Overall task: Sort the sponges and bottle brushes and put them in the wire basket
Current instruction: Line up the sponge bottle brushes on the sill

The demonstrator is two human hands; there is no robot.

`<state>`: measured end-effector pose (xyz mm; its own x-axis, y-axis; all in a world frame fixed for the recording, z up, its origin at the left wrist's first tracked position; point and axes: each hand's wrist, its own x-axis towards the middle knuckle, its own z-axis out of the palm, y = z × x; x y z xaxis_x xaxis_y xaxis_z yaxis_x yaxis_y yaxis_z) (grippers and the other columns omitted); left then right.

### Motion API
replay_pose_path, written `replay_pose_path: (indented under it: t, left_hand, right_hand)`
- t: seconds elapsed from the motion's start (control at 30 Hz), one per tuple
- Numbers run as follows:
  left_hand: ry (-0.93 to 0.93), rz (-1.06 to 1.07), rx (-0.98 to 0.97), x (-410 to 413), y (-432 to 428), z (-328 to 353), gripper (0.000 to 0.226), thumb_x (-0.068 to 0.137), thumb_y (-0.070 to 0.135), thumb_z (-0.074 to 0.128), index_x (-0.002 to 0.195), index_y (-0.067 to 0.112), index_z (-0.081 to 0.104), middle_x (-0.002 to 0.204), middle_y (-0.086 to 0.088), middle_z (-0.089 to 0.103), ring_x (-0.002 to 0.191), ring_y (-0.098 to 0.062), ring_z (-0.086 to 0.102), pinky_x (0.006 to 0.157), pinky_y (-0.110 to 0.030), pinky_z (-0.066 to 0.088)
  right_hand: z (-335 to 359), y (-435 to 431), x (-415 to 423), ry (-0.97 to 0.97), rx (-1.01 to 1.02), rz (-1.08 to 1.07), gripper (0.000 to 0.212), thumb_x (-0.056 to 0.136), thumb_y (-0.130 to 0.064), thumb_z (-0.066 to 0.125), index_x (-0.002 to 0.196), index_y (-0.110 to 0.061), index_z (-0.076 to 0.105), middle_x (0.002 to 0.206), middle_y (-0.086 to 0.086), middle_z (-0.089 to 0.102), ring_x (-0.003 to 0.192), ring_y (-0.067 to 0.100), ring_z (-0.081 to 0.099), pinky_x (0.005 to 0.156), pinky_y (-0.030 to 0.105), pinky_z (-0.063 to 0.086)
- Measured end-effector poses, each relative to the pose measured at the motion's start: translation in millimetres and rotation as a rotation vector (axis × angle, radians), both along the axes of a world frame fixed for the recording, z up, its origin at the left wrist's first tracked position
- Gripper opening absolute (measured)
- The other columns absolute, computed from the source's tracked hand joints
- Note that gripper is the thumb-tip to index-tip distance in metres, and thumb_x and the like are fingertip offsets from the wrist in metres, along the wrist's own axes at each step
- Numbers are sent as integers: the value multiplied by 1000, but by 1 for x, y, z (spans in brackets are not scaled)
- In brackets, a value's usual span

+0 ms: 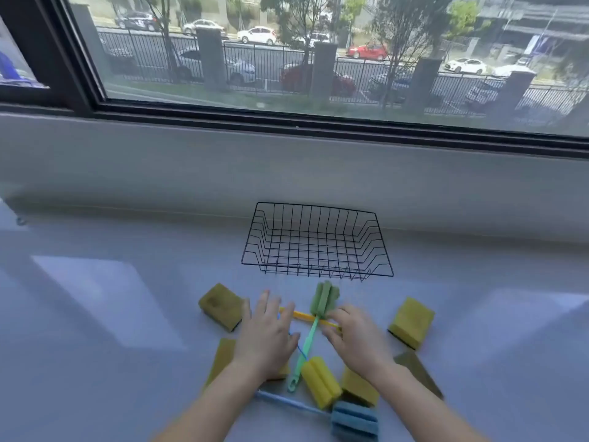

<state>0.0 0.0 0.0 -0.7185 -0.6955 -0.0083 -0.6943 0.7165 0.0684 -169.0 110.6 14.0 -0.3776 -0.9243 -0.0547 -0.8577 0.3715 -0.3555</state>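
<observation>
Counter (127,330); brush (311,336) between left hand (267,336), right hand (355,338)

Left hand (267,338), right hand (355,341), green brush (325,298), basket (318,208)

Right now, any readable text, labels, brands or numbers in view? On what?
None readable.
Sponges, brushes, basket: no print visible.
Cars outside: plates too small and blurred to read.
</observation>
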Motion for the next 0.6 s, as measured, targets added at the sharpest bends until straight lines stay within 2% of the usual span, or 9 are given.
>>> replay_pose_path:
  t: [0.03,0.1,0.17,0.27,0.33,0.4,0.5,0.53,0.6]
  left_hand:
    - [-35,-43,3,-3,2,-4,48,94,46,40,135,22,45,144,-8,40,146,-30,15,114,-55,12]
    - [-76,-128,-4,-12,6,-14,30,93,27,44,117,17,59,130,-9,49,142,-32,24,111,-51,22]
    - [-85,-165,7,-19,7,-21,26,88,11,45,105,14,66,121,-9,53,139,-33,28,102,-46,30]
    - [-123,-193,25,-24,3,-29,27,84,6,50,100,17,70,114,-7,54,138,-33,27,93,-42,34]
    - [-162,-216,33,-28,0,-31,25,84,10,55,100,21,71,113,-6,54,134,-32,29,90,-42,35]
    - [-221,-236,51,-31,-2,-32,22,84,14,59,101,22,70,111,-5,55,127,-32,34,87,-41,35]
    - [-219,-248,62,-33,-7,-31,24,85,15,58,104,22,70,103,-5,57,116,-31,43,84,-40,37]
    - [-219,-248,63,-33,-8,-28,22,81,18,63,100,24,72,97,-3,59,110,-30,49,80,-40,40]
    - [-279,-267,22,-32,-9,-24,16,58,29,83,73,31,75,72,5,60,85,-24,61,63,-35,47]
  right_hand:
    - [-5,1,-2,-15,30,-9,23,99,-41,54,105,-25,68,105,-6,64,102,17,58,82,33,48]
    - [-11,-3,-5,-24,108,-51,27,98,-39,54,85,-20,67,89,-3,68,87,20,62,73,38,51]
    - [-14,-11,-7,-100,179,-127,32,97,-36,56,75,-15,64,76,1,69,78,23,64,65,36,48]
    - [-21,-27,-5,-198,224,-191,40,95,-34,61,59,-18,54,61,4,62,69,29,63,55,34,42]
    - [-27,-37,-3,-245,250,-222,37,94,-32,62,61,-17,60,68,11,70,72,32,70,61,35,53]
    - [-31,-45,-1,-280,272,-252,32,93,-34,63,73,-11,71,80,14,76,77,34,73,69,38,62]
    - [-40,-54,-2,-325,317,-304,33,93,-38,65,92,-8,76,92,13,78,86,34,75,76,40,63]
    - [-43,-56,-3,-329,336,-314,33,93,-40,65,94,-8,76,93,12,79,88,33,75,77,39,63]
    - [-47,-60,-4,-334,357,-329,35,92,-42,65,96,-9,77,94,11,79,89,30,75,80,37,61]
